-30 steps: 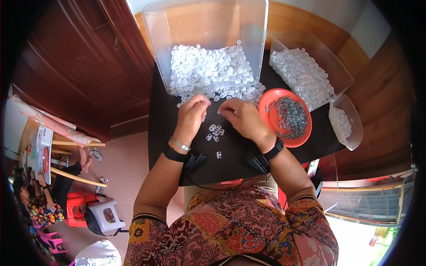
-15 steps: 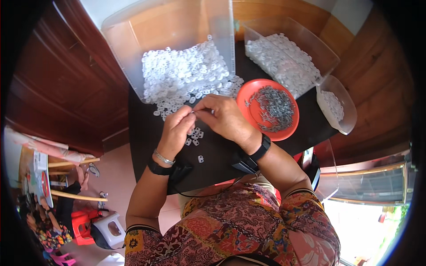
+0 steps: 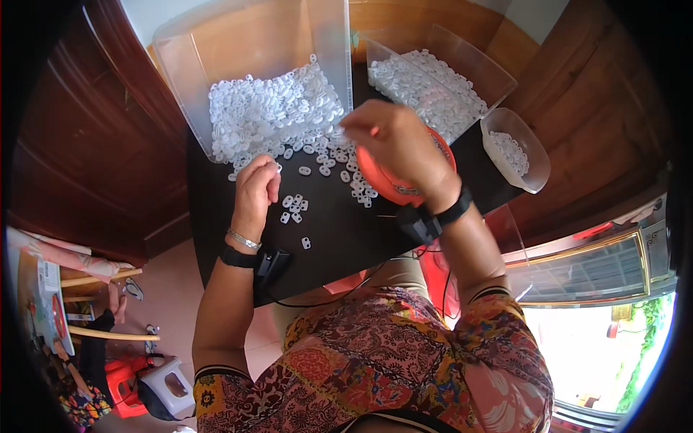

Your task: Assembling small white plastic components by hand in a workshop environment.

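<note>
Head view: a dark desk stands among wooden walls, strewn with small white pieces. Since before, the right hand has lifted above the red bowl, fingers pinched, contents unclear; the left hand rests curled, holding nothing visible.

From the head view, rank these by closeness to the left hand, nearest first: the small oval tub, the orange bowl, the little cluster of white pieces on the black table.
1. The cluster of white pieces, just to the right of the left hand.
2. The orange bowl, farther right, partly under the right hand.
3. The small oval tub, at the table's far right edge.
</note>
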`<state>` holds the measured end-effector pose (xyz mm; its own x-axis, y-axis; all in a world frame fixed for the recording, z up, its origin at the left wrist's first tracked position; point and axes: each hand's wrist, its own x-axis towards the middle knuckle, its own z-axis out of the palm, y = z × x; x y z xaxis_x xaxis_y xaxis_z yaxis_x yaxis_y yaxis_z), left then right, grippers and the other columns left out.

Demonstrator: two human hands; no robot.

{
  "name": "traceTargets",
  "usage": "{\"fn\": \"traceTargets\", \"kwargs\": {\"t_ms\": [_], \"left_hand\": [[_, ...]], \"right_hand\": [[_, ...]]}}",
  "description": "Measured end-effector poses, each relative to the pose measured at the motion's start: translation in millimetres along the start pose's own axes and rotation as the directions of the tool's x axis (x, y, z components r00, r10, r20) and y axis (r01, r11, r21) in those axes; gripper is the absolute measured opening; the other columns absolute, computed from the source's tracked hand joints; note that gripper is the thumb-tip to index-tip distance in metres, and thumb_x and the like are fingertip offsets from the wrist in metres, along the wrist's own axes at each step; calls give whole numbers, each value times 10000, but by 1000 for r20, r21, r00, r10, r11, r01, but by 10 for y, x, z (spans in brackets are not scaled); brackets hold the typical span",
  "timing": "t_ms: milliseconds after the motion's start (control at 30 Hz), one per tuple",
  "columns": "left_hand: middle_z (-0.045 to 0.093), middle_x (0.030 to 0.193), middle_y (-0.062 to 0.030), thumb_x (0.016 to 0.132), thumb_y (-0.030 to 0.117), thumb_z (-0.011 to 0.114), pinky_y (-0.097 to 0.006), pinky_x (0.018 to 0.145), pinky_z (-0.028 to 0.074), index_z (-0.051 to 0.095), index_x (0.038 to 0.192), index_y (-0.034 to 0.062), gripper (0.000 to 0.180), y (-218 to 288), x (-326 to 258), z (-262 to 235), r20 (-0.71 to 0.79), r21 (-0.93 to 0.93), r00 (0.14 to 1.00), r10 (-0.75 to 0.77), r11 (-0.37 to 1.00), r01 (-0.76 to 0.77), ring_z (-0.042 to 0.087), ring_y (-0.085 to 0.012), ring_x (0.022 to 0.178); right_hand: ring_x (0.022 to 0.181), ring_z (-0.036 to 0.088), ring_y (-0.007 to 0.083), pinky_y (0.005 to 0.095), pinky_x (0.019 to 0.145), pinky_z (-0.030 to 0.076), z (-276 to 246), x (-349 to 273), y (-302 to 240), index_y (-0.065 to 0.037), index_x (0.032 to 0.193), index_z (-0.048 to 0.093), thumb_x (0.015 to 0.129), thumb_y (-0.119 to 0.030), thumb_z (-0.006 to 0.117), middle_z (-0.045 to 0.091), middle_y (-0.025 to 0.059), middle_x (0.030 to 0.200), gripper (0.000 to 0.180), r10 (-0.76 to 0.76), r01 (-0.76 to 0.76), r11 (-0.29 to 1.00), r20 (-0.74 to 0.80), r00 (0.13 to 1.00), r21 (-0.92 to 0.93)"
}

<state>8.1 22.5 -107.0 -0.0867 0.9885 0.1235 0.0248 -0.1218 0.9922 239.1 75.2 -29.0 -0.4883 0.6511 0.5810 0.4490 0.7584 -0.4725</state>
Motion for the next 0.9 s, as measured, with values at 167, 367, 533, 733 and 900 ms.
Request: {"fn": "traceTargets", "kwargs": {"t_ms": [167,367,533,733,900], "left_hand": [[437,522,24,856,213,447,-193,392,264,482,663,82,236,-24,19,11,12,-39,1000,20,999,-20,390,-53,424],[437,558,15,855,162,483,-199,423,302,496,662,42,228,23,-26,33,24,-58,1000,-20,998,21,383,-53,461],[443,564,13,856,159,490,-199,425,314,504,671,34,224,4,-22,31,25,-35,999,-29,999,30,392,-53,470],[450,567,12,855,158,492,-198,426,316,514,679,32,217,8,-13,39,31,-34,999,-33,999,34,398,-52,473],[454,569,11,849,163,494,-198,426,316,516,682,33,212,-26,-3,44,39,-24,999,-26,999,26,397,-51,472]], "right_hand": [[793,598,277,354,685,489,-193,-79,672,-84,851,670,759,-101,616,617,85,830,108,-19,130,911,274,962,-392],[856,580,245,360,715,491,-64,-250,905,-124,816,657,730,-114,614,588,48,856,97,-95,335,818,465,880,-468],[919,590,249,355,745,492,-5,-229,913,-128,818,676,750,-91,543,630,63,845,154,-50,400,762,570,820,-509],[895,593,256,366,746,484,68,-230,987,-66,818,634,730,-84,553,630,98,851,121,-70,380,772,525,848,-510],[764,598,278,377,671,486,57,-168,988,-48,779,602,734,-116,570,612,104,804,88,-25,320,763,469,883,-562]]}}
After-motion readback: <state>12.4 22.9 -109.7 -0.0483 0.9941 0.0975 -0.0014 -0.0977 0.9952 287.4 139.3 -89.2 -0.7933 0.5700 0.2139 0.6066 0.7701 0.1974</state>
